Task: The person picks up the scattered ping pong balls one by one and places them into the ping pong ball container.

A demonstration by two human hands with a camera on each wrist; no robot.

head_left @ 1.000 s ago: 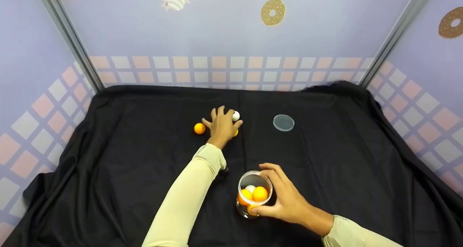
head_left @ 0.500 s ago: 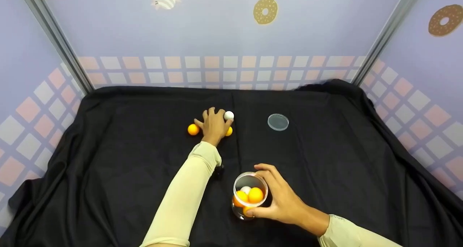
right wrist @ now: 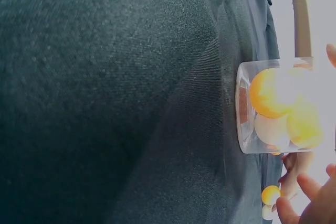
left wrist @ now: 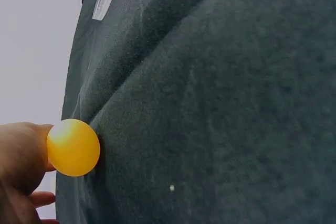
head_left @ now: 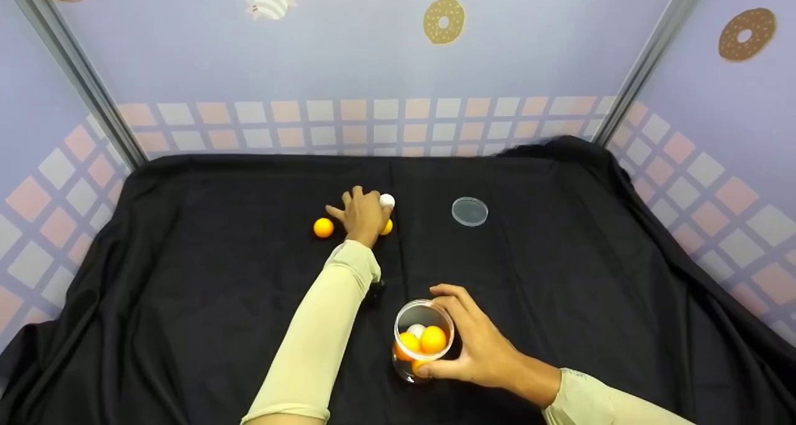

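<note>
My left hand (head_left: 364,216) is spread over the black cloth among several table tennis balls. A white ball (head_left: 387,201) lies against its index finger and thumb, partly covered. Close to the thumb is one orange ball (head_left: 386,227), large in the left wrist view (left wrist: 73,147). Another orange ball (head_left: 323,228) rests just left of the hand. Anything under the palm is hidden. My right hand (head_left: 479,344) grips a clear plastic jar (head_left: 421,314) around its right side. Inside the upright, uncovered jar are orange balls (head_left: 433,340) and a white ball (head_left: 415,331).
A clear round lid (head_left: 470,211) lies flat, right of the loose balls. Black cloth (head_left: 236,275) covers the table, with folds at both sides. Patterned walls (head_left: 348,58) stand behind and on either side.
The head view has turned slightly right, so everything sits farther left in it. My left hand shifts only slightly among the balls. The jar stays in my right hand's grip.
</note>
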